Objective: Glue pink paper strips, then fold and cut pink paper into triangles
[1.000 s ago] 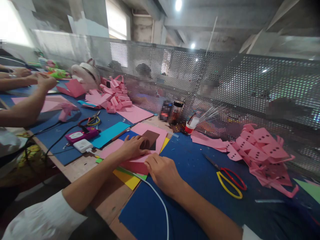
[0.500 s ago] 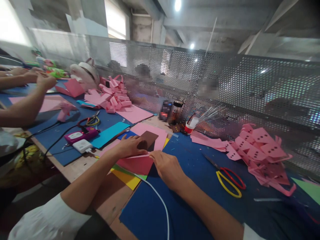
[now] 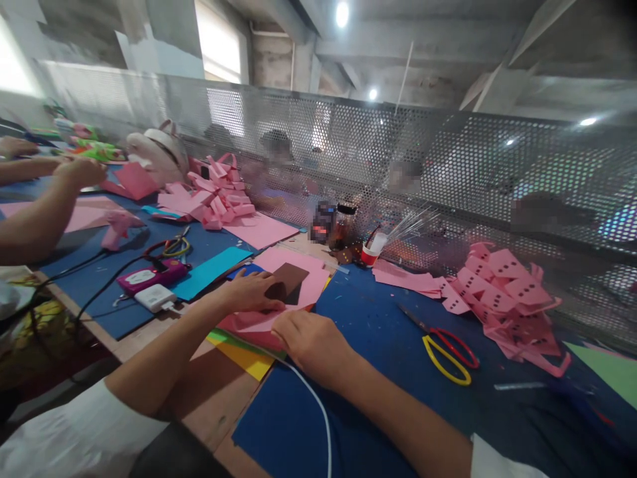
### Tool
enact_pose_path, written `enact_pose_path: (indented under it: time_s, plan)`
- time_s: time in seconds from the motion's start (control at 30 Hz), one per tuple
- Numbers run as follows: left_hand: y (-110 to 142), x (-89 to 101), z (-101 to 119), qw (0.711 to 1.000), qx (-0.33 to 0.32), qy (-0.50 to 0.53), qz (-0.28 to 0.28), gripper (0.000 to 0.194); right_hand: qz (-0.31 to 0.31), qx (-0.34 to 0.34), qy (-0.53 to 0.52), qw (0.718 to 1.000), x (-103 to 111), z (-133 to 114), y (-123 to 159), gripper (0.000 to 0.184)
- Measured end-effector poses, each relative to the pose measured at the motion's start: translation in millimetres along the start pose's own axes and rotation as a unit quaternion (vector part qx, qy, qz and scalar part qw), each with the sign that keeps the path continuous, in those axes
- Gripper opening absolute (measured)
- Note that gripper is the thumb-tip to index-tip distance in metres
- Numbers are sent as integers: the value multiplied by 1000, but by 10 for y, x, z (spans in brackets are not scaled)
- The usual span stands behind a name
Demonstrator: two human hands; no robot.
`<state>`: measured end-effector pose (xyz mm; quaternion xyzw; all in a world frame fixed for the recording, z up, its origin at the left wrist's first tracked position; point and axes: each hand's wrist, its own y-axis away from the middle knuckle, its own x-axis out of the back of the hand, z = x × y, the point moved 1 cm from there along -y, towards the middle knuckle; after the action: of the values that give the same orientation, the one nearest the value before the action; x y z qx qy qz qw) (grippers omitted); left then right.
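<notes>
A sheet of pink paper (image 3: 249, 324) lies in front of me, its near part bent up between my hands. My left hand (image 3: 251, 292) rests on it with fingers stretched out and the thumb lying along the paper. At the paper's right side, the closed fingers of my right hand (image 3: 311, 342) pinch its edge. Just beyond my left hand, a brown card (image 3: 289, 280) lies on more pink paper (image 3: 314, 279). Yellow paper (image 3: 251, 358) and a strip of green show underneath. A white cable (image 3: 318, 395) curves past my right wrist.
Scissors with red and yellow handles (image 3: 450, 355) lie right, near a heap of dotted pink paper strips (image 3: 507, 292). Left are a purple power strip (image 3: 152, 275), blue paper (image 3: 213, 272), and a pink glue gun (image 3: 117, 229). Another person's hand (image 3: 82, 174) works there. A perforated metal screen (image 3: 448, 172) stands behind.
My right hand has moved left and towards me, and the pink paper's near part is bent differently. My left hand stays on the paper. The whole view has shifted slightly.
</notes>
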<state>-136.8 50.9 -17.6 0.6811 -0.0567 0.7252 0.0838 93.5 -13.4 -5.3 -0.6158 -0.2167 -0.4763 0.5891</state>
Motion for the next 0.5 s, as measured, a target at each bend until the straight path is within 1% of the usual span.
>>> enact_pose_path:
  time_s: [0.17, 0.37, 0.5]
  plan:
    - [-71, 68, 39, 1000, -9, -18, -14, 81, -20, 51, 19, 998, 92, -155, -27, 16]
    - [-161, 160, 21, 998, -32, -25, -39, 80, 1, 80, 22, 997, 167, -305, -64, 15]
    - [-235, 205, 7, 997, -33, -30, -55, 87, 6, 98, 11, 995, 194, -413, -86, 16]
